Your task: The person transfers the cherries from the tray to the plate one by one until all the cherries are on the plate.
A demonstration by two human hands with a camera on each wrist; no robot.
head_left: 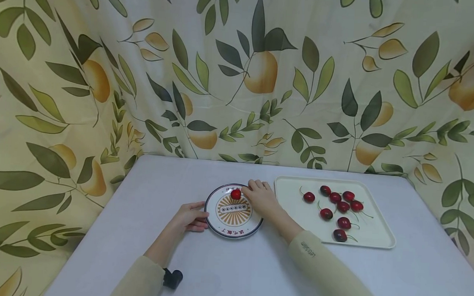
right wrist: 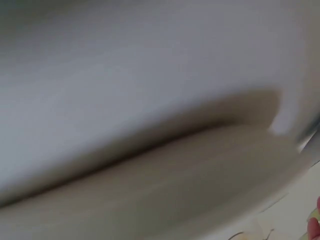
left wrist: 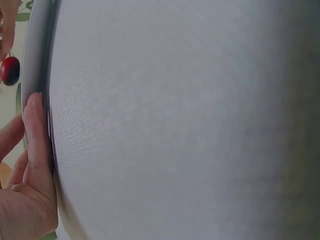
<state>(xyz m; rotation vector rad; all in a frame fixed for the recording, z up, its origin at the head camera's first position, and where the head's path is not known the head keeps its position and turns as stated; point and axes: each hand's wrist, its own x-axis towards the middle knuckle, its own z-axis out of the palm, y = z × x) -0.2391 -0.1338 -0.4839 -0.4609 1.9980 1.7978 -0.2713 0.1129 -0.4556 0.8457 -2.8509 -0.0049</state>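
A round plate (head_left: 234,234) with an orange sunburst pattern lies on the grey table. My left hand (head_left: 191,218) holds its left rim between thumb and fingers; in the left wrist view the fingers (left wrist: 30,170) press along that rim (left wrist: 37,60). My right hand (head_left: 259,196) reaches over the plate's far right edge with curled fingers on a red cherry (head_left: 236,194), which sits at the far side of the plate. The same cherry (left wrist: 10,70) shows in the left wrist view just below the right fingertips. The right wrist view is blurred.
A cream tray (head_left: 297,211) right of the plate carries several red cherries (head_left: 338,208) with stems. The table (head_left: 161,184) is bounded at the back and sides by a leaf-and-fruit printed curtain (head_left: 263,79). A small black device (head_left: 173,277) sits at my left wrist.
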